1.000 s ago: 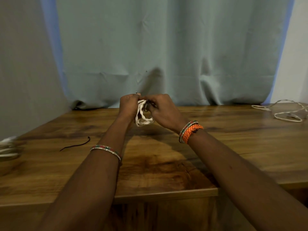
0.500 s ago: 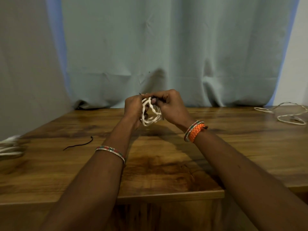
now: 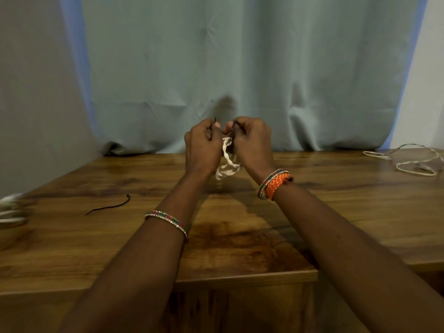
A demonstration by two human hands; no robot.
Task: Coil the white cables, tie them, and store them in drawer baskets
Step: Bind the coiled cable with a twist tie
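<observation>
A coiled white cable (image 3: 227, 162) hangs between my two hands above the wooden table (image 3: 240, 231). My left hand (image 3: 203, 147) pinches one end of a thin dark tie (image 3: 215, 120), which sticks up above its fingers. My right hand (image 3: 249, 143) pinches the tie's other end at the top of the coil. The tie's middle is hidden between my fingers. Another white cable (image 3: 413, 162) lies loose at the table's far right. At the left edge stands a basket (image 3: 9, 233) with white cables in it, blurred.
A spare dark tie (image 3: 108, 206) lies on the table left of my left arm. A pale green curtain (image 3: 240, 73) hangs right behind the table. The table's front edge steps back on the right side.
Both hands have lifted slightly and drawn the tie ends apart at the top of the coil. The coil now hangs lower, below my fingers.
</observation>
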